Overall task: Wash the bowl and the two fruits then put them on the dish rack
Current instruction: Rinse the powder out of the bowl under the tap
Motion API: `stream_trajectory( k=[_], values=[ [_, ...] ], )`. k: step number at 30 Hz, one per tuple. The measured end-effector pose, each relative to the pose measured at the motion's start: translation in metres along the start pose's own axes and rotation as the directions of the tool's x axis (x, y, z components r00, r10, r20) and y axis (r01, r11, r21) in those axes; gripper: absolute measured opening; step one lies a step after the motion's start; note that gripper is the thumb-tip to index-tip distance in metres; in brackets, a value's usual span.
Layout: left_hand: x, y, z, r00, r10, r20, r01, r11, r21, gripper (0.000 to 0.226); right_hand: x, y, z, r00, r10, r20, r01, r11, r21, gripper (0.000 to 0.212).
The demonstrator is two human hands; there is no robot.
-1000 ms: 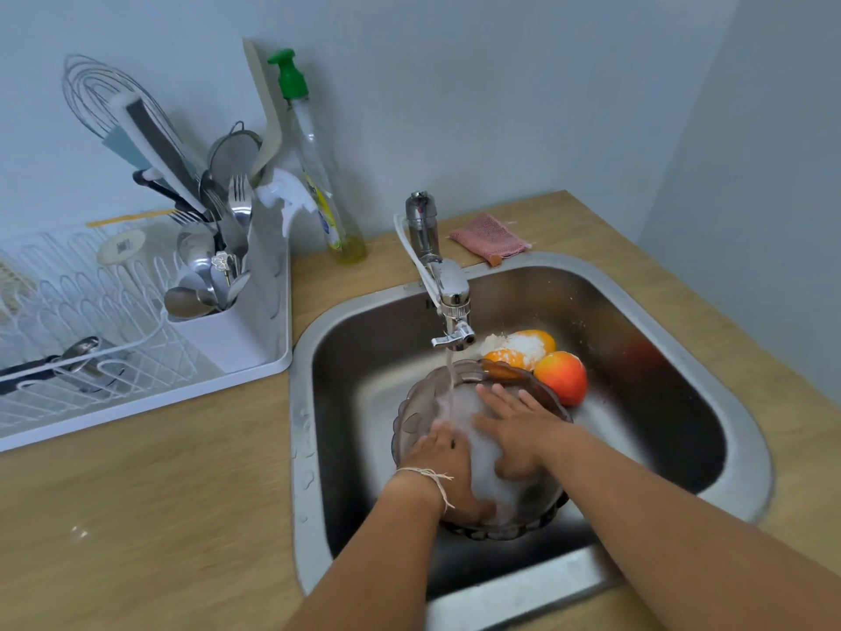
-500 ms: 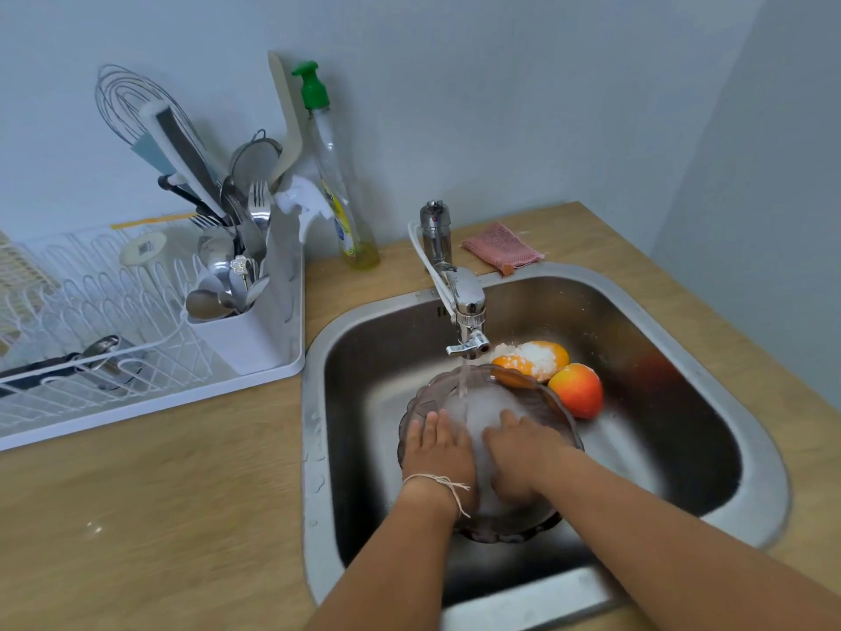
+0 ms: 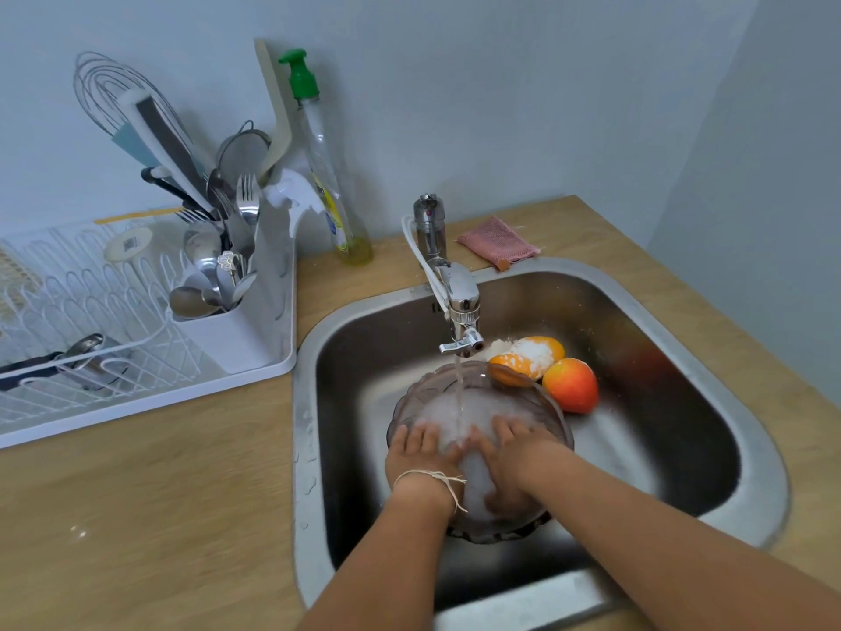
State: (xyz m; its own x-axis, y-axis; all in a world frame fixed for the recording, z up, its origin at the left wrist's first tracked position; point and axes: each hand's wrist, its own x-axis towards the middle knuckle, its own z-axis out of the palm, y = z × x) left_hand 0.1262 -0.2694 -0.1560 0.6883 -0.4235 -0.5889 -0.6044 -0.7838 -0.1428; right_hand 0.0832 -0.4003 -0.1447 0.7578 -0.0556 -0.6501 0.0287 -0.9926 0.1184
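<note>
Neither grip closes on anything: the left hand (image 3: 421,453) and the right hand (image 3: 516,462) both lie flat and open-fingered inside the bowl (image 3: 546,403), palms pressed to its foamy inner surface, rubbing and not grasping. A second ago the right hand lay across the middle of the bowl with the left tucked below it at the near wall; now the two sit side by side, fingers pointing away from the person, with the water stream (image 3: 458,393) falling between them. That shift suggests the scrubbing has moved to the centre of the bowl under the running water, so I judge the rinse of the bowl is under way and not yet finished, since white foam covers much of the inside.

The bowl, a translucent brownish one with a scalloped rim, rests on the floor of the sink (image 3: 682,339), directly below the tap (image 3: 459,307). Just behind its far rim lie the two fruits: an orange fruit (image 3: 541,350) capped with white suds, touching or nearly touching the bowl, and a red-orange fruit (image 3: 571,384) beside it to the right. Neither fruit has moved, and the suds on the orange one mean it needs rinsing.

Well apart to the left, on the worktop (image 3: 182,494), stands the white dish rack (image 3: 113,311), with its cutlery holder full but open wire slots free for the bowl.
</note>
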Motion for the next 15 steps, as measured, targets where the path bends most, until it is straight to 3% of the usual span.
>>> stream_trajectory(
  k=[6,9,11,15],
  values=[
    [-0.004,0.003,-0.004,0.998,-0.062,-0.034,0.061,0.998,-0.025,0.063,-0.006,0.002,0.0,0.997,-0.077,0.01,0.074,0.981,0.18,0.096],
    [-0.007,0.004,-0.002,0.999,0.04,0.03,-0.035,0.988,-0.153,0.089,-0.001,0.012,-0.001,0.978,-0.077,-0.194,0.101,0.988,0.12,0.075],
    [-0.012,0.005,-0.006,0.991,0.117,0.066,-0.099,0.969,-0.227,0.107,0.004,0.019,-0.004,0.956,-0.075,-0.283,0.096,0.994,0.061,0.074],
    [-0.012,0.005,-0.008,0.989,0.132,0.06,-0.122,0.98,-0.155,0.116,0.012,0.022,-0.001,0.961,-0.152,-0.232,0.157,0.988,0.003,0.082]
  ],
)
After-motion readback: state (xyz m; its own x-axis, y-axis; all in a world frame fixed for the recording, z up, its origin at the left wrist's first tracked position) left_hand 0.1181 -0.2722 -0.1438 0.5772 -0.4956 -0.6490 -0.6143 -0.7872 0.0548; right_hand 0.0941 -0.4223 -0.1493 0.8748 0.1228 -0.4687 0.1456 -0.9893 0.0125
